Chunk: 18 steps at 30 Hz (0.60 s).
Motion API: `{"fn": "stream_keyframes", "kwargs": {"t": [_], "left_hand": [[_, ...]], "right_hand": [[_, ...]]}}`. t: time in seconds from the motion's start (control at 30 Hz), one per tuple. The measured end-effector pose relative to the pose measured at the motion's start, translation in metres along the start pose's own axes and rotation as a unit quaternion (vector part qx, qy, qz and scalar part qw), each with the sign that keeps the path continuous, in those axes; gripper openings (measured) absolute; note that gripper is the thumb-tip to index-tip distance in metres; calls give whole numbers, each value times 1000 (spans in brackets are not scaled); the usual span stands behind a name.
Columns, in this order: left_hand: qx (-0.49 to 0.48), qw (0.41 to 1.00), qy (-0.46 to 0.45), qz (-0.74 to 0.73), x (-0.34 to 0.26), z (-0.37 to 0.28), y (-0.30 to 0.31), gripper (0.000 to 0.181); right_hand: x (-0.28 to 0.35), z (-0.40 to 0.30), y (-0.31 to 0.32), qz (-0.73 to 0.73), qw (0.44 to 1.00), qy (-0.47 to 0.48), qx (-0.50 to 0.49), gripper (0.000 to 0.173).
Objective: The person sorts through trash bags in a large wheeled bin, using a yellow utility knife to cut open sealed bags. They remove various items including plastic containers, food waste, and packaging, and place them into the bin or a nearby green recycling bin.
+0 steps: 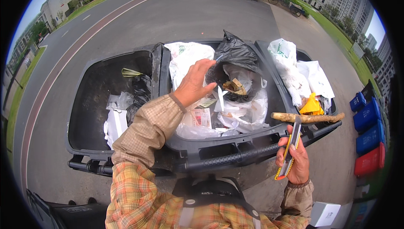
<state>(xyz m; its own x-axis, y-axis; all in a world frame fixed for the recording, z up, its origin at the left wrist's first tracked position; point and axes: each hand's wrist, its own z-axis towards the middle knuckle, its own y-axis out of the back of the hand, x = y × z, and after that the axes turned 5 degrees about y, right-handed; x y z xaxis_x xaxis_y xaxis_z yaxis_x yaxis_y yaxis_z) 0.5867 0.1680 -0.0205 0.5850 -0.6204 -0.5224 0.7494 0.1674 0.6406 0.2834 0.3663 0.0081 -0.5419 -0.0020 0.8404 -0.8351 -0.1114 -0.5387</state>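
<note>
My right hand (296, 159) grips a yellow and grey utility knife (288, 156), its blade out and pointing away from me. Just beyond the blade tip, a wooden stick (307, 117) lies across the front rim of the right bin. Over the middle bin reaches my left hand (197, 79), thumb and fingers apart. A thin blue strip (219, 57) shows at its fingertips; whether they touch it is unclear. Beside that hand a black plastic bag (236, 50) gapes, with crumpled brown packaging (235, 86) inside. White plastic bags (186, 55) and a printed paper (202, 117) surround it.
The left bin (94, 102) holds black and white bags. More white bags (290, 71) and a yellow piece (311, 105) fill the right bin. Blue bins (367, 115) and a red bin (369, 161) stand far right. A white box (325, 213) sits at lower right.
</note>
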Motion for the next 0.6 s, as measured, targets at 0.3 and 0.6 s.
{"fn": "stream_keyframes", "kwargs": {"t": [0.3,0.6], "left_hand": [[42,971,-4,233,64,98,-161,52],[167,969,90,-158,8,37,-161,20]], "right_hand": [[38,49,12,-271,956,108,29,37],[60,177,54,-758,551,323,133,35]]}}
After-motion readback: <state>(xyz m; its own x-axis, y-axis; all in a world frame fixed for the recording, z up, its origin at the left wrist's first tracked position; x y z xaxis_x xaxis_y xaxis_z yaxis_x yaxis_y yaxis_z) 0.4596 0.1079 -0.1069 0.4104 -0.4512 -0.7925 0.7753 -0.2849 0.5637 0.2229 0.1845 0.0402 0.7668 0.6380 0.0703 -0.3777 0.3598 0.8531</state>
